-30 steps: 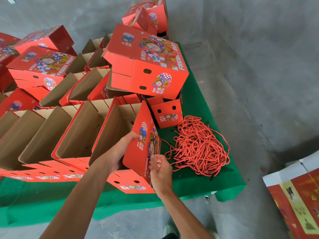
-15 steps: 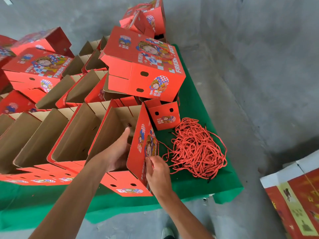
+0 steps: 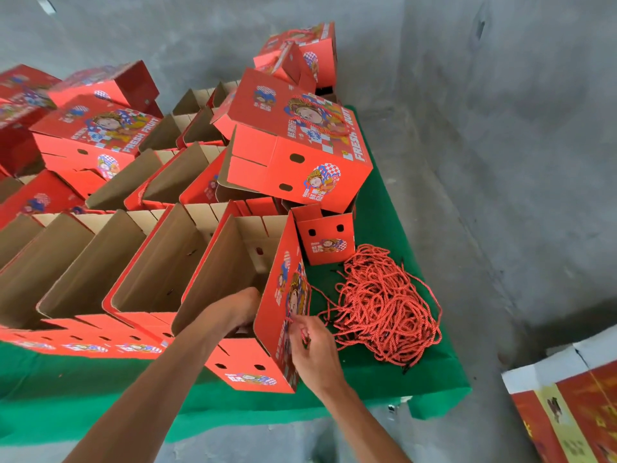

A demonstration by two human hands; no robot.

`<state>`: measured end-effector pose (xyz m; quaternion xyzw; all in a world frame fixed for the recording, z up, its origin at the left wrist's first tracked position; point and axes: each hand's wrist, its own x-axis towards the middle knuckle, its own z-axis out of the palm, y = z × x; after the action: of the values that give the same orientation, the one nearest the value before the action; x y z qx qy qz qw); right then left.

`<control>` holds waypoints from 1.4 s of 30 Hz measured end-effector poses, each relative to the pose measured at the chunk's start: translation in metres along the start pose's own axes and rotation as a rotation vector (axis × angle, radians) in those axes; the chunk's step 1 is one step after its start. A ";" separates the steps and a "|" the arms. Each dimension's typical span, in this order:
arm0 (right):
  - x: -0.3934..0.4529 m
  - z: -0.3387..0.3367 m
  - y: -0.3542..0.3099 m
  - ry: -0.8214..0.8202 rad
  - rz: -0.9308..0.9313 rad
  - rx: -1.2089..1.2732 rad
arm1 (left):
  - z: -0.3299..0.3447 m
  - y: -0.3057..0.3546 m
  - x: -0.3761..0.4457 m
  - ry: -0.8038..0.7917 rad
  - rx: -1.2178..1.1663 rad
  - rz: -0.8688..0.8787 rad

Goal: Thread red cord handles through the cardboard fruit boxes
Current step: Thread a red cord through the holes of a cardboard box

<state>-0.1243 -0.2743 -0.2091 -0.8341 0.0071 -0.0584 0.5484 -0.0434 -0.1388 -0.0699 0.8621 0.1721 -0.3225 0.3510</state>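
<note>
An open red fruit box (image 3: 282, 315) stands at the near right end of a row of boxes, its printed side facing right. My left hand (image 3: 238, 310) reaches down inside it, fingers hidden behind that wall. My right hand (image 3: 312, 349) is against the outside of the printed wall and pinches a red cord (image 3: 302, 332) there. A tangled pile of red cords (image 3: 384, 302) lies on the green cloth just right of the box.
Several open boxes (image 3: 100, 262) line up to the left on the green-covered table (image 3: 384, 379). Closed boxes (image 3: 300, 152) are stacked behind. A small red box (image 3: 325, 233) stands by the cords. Another carton (image 3: 567, 402) sits on the grey floor at right.
My left hand has slid from the top edge of the box wall down inside the box. My right hand has shifted down along the outer wall with the cord.
</note>
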 end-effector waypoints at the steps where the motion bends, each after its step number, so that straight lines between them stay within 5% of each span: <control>1: 0.004 -0.005 0.006 -0.001 0.032 -0.035 | -0.003 0.001 -0.002 0.037 0.068 0.043; 8: 0.069 -0.050 0.047 -0.145 0.207 -0.532 | -0.029 -0.004 -0.017 0.208 0.736 0.420; 13: 0.094 -0.041 0.049 -0.265 0.191 -0.781 | -0.047 -0.013 -0.018 0.555 1.057 0.607; 19: 0.091 -0.036 0.056 -0.310 0.151 -0.869 | -0.088 -0.020 -0.026 0.490 0.885 0.692; 25: 0.105 -0.058 -0.009 0.098 0.054 -0.339 | -0.119 -0.012 -0.041 0.356 1.159 0.654; 29: 0.113 -0.061 -0.068 0.078 0.042 0.031 | -0.119 -0.010 -0.048 0.324 1.205 0.634; 33: 0.115 -0.061 -0.098 0.018 0.095 -0.069 | -0.109 0.002 -0.057 0.271 1.147 0.650; 42: 0.145 -0.105 -0.114 -0.017 0.088 -0.417 | -0.053 0.033 -0.062 0.229 0.911 1.002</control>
<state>0.0027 -0.3360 -0.0502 -0.9290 0.0507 -0.0247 0.3658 -0.0483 -0.1279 0.0173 0.9280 -0.3640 -0.0684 0.0400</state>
